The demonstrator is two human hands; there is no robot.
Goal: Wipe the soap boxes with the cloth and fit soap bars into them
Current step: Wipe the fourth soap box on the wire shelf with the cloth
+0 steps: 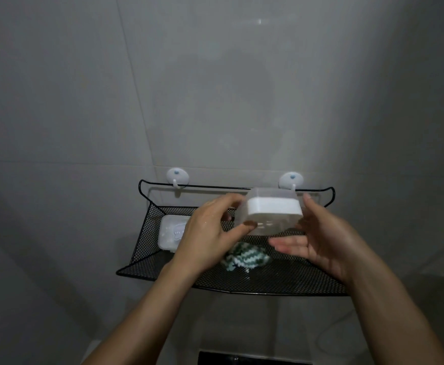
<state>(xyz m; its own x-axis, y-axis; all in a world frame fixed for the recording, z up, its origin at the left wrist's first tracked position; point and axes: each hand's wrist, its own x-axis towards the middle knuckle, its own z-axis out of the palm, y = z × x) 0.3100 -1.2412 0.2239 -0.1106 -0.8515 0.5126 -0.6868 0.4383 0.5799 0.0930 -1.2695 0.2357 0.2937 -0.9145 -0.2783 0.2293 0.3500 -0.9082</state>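
Note:
A clear plastic soap box (269, 227) with a white soap bar (273, 207) inside is held above a black mesh shelf (281, 280). My left hand (207, 233) grips the box's left end, thumb under its front edge. My right hand (318, 238) touches the box's right side, its fingers straight and spread below the box. A green-and-white cloth (247, 255) lies on the shelf under the box. A second clear soap box (172, 231) with its lid on rests at the shelf's left end, partly hidden by my left hand.
The shelf hangs from two white suction hooks (178, 176) (291, 179) on a grey tiled wall (215, 88). A black wire rail (215, 186) runs along the shelf's back. A dark fixture (255, 359) shows at the bottom edge.

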